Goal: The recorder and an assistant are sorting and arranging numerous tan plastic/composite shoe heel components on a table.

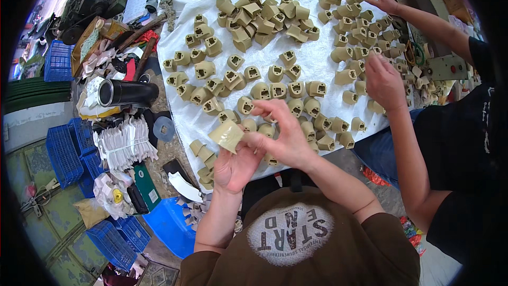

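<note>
My left hand (233,169) is raised over the near edge of the table, holding a glossy tan block (226,135) shaped like a shoe heel. Its smooth curved side faces up. My right hand (286,137) is beside it, thumb close to the block's right edge and index finger stretched out above, apart from the thumb. Whether the thumb touches the block I cannot tell. Many similar tan blocks with square holes in their ends stand in loose rows (209,89) beyond my hands. A jumbled heap (264,18) of them lies farther back.
At the right, a co-worker's two hands (385,82) are among more tan blocks on the white sheet (177,26). To the left are a black cylinder (132,92), a tied white stack (126,145), blue crates (63,153) and a blue basin (169,228).
</note>
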Demonstrator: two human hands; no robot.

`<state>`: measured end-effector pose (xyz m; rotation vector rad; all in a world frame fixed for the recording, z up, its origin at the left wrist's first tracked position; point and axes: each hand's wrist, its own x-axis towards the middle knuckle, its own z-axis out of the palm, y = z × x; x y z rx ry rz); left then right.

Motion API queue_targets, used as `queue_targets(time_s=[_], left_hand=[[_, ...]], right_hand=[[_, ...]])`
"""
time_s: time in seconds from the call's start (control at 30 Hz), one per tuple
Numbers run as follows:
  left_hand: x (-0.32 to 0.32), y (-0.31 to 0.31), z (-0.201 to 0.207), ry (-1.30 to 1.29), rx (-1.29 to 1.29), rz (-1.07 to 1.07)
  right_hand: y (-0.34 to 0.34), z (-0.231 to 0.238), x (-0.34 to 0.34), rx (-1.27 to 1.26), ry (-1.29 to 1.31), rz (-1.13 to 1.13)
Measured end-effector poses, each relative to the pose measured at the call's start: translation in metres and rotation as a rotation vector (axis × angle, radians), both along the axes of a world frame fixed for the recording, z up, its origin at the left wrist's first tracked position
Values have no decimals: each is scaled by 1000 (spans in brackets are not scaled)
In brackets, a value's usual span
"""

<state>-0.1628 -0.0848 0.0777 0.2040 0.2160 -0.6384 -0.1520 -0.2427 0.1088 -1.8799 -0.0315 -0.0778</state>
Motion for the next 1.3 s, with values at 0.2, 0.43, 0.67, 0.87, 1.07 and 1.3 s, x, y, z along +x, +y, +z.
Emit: queue_targets(time_s=[0.2,0.43,0.67,0.87,1.07,1.3], left_hand=[[34,21,7,-71,239,98],[117,-5,-1,-1055,1791,71],[152,-57,-49,-1717,2187,168],[149,-74,-72,-1896,2392,114],[147,-57,-62,-1956,2260,9],[145,-42,-57,-1691,1922,-35]], right_hand=[[-56,-24,-9,140,153,-259],[-66,-33,-14,104,164,-284],[-69,-42,0,108,213,-336],[-81,-60,27,-4,142,-352],[-82,-79,71,-107,167,-303],[-86,-98,138,-428,7,-311]])
